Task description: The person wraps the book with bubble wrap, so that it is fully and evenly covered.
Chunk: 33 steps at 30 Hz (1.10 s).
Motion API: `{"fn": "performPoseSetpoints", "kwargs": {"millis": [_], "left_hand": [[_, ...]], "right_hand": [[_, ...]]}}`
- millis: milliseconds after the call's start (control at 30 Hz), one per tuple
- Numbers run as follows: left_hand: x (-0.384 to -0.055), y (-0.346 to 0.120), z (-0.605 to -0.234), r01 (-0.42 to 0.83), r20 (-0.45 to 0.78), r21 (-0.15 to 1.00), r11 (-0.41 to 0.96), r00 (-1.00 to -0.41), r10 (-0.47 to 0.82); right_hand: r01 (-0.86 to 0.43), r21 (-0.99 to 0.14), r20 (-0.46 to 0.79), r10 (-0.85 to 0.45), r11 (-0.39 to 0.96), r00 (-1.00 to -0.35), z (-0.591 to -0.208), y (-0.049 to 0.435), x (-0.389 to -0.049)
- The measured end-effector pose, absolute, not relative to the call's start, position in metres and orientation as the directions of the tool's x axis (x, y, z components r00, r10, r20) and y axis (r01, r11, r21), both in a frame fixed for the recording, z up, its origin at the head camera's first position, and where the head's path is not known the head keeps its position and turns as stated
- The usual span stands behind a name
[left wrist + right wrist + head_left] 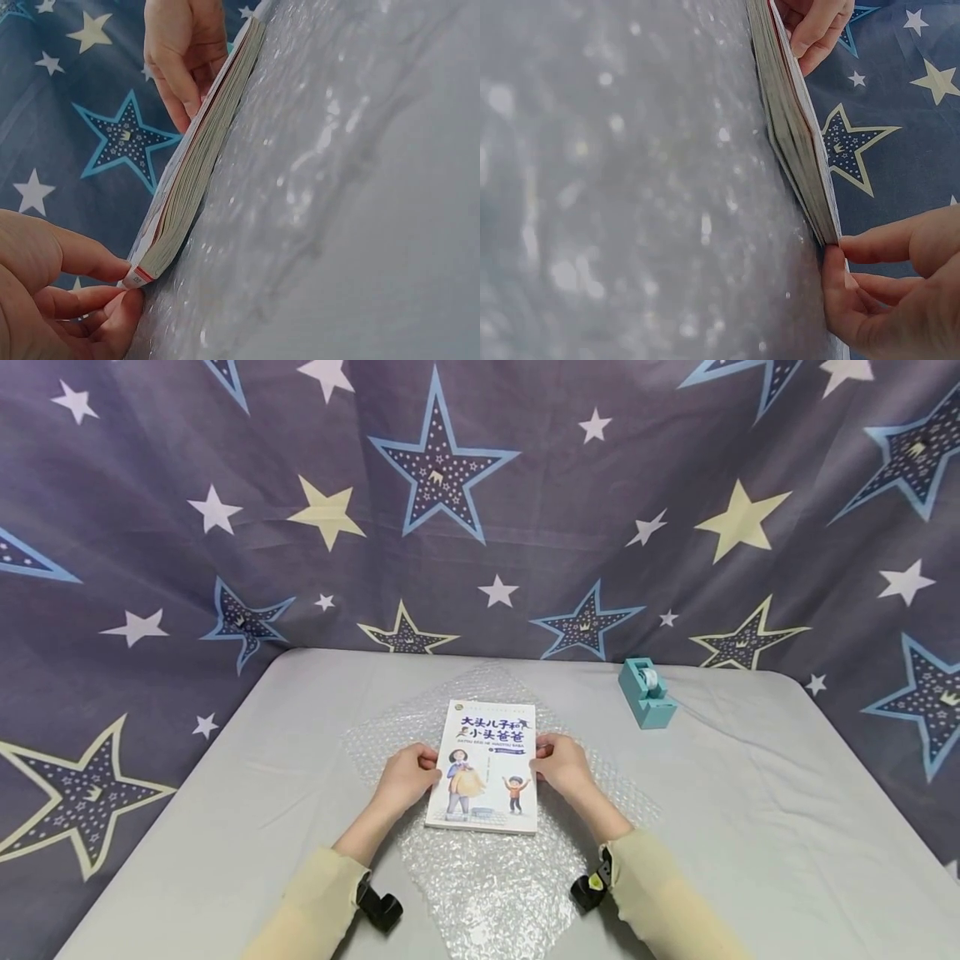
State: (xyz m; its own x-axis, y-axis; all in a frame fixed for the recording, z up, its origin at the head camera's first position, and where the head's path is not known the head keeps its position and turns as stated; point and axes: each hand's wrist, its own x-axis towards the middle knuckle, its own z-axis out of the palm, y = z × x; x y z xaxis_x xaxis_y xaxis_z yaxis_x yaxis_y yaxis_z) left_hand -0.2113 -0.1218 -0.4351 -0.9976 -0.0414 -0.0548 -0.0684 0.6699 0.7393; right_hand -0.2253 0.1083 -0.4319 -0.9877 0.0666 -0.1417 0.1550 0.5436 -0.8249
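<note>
A paperback book (487,768) with a white illustrated cover lies face up over a sheet of bubble wrap (495,893). My left hand (407,774) pinches the book's left edge, thumb on the cover side. On the opposite edge my right hand (562,764) pinches the book the same way. The left wrist view shows the spine corner of the book (191,172) between the left thumb and fingers. In the right wrist view, the page edges of the book (799,127) sit between the right thumb and fingers, just above the bubble wrap (630,187).
A teal tape dispenser (648,693) with a roll of tape stands at the back right of the grey-covered table (765,827). Behind the table hangs a dark star-patterned cloth (525,527). Black wrist cameras (380,906) are strapped to both sleeves.
</note>
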Motion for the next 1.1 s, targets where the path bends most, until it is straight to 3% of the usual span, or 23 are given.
{"fn": "performPoseSetpoints", "kwargs": {"millis": [800, 1100], "left_hand": [[-0.2104, -0.1192, -0.4328, -0.008, 0.025, 0.709, 0.705, -0.999, -0.036], [-0.2088, -0.1237, -0.4385, -0.053, -0.026, 0.78, 0.624, -0.998, -0.052]], "right_hand": [[0.125, -0.777, -0.104, 0.07, 0.617, -0.992, -0.4312, 0.1072, -0.2269], [0.136, -0.858, -0.124, 0.056, 0.496, -0.991, -0.4357, 0.1114, -0.2198]]}}
